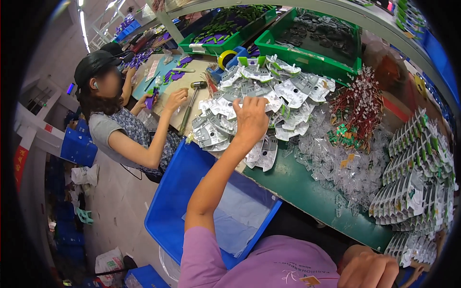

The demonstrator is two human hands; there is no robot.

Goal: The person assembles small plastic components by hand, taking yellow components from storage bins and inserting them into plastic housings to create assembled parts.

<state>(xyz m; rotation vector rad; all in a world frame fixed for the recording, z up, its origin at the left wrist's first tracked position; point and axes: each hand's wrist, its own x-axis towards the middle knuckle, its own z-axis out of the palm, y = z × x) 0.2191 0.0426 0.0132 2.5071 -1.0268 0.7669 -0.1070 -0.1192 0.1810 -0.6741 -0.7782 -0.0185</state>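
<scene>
My left hand [252,117] reaches out to the heap of white and grey moulded plastic housings [293,91]. Its fingers curl over the edge of one white plastic housing [273,104] in the middle of the heap. Some housings have bright green parts on them. At the lower right, close to my body, my right hand [372,270] has its fingers bent inward. Whatever may be in those fingers is hidden behind the knuckles.
A blue bin [165,192] stands below the table edge. Clear plastic pieces [336,163] and red wires [360,101] lie right of the heap. Stacked housings [408,192] line the right side. Green trays [307,60] sit behind. A co-worker [125,110] works at left, near a hammer [192,103].
</scene>
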